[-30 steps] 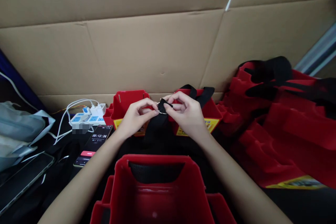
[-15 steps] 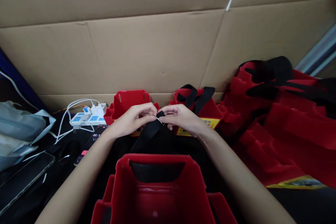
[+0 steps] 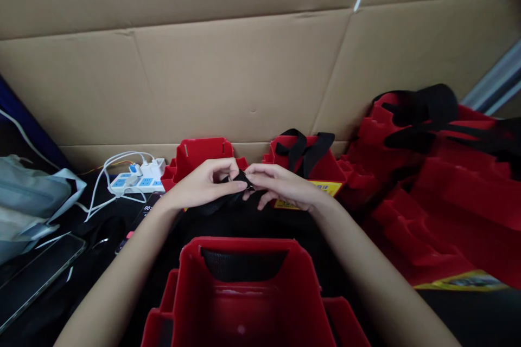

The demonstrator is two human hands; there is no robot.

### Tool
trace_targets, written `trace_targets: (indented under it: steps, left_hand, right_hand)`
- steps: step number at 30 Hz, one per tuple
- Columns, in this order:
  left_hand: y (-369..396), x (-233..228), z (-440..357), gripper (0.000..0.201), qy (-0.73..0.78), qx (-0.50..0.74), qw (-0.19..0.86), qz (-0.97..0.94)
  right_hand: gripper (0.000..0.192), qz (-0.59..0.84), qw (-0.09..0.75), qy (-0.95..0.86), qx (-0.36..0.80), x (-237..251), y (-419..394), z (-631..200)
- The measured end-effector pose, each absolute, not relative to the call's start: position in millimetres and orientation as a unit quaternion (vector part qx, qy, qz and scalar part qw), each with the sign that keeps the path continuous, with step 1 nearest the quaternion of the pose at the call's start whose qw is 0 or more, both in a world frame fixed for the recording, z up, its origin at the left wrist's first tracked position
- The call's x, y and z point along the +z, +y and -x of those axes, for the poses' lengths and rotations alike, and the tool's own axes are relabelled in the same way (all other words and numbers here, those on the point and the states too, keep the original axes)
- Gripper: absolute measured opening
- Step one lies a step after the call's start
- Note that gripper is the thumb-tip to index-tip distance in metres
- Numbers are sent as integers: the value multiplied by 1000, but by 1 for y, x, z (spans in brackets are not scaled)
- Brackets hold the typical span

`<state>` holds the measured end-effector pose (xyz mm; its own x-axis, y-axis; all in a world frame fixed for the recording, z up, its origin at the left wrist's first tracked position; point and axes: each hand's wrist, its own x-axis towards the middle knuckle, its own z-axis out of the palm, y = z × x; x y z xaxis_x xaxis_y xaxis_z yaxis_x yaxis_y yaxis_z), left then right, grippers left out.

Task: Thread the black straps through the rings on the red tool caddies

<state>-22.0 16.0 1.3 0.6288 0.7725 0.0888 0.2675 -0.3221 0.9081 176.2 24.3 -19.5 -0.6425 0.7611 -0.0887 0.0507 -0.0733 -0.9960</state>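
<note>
Cardboard walls are backing the dark work surface where you are pinching a black strap.

Your left hand (image 3: 201, 187) and right hand (image 3: 280, 187) are meeting fingertip to fingertip, both closing on the end of the black strap (image 3: 228, 198); its long axis is running from that pinched end down and leftward beneath your left hand. Just behind are sitting two red holders (image 3: 203, 150), nearer you an open red box (image 3: 244, 293), at far left a white power strip (image 3: 136, 180).

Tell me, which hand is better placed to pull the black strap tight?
Probably the left hand: its fingers close around the black strap, which trails beneath it. The right hand only pinches the strap's tip with its fingertips.
</note>
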Motion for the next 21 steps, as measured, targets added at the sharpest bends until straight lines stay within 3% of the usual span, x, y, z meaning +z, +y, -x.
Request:
trace_targets:
  steps: [5,12,17,18,21]
  left_hand:
    - [19,6,31,28,344,279,444,-779]
    - [27,-2,35,29,335,246,434,-800]
    - [24,-2,30,28,313,236,432,-812]
    - [23,-2,29,28,311,230,427,-817]
    - [22,-3,26,28,303,219,416,-829]
  right_hand:
    - [24,306,274,-605,682,-23,34,-190]
    - [26,329,398,-614,597,-13,38,-213]
    - [76,186,416,-650,608,-17,31,-201]
    - [76,174,405,-661,607,-19,30,-196]
    - [44,226,381,-702,558,-22,28,-184]
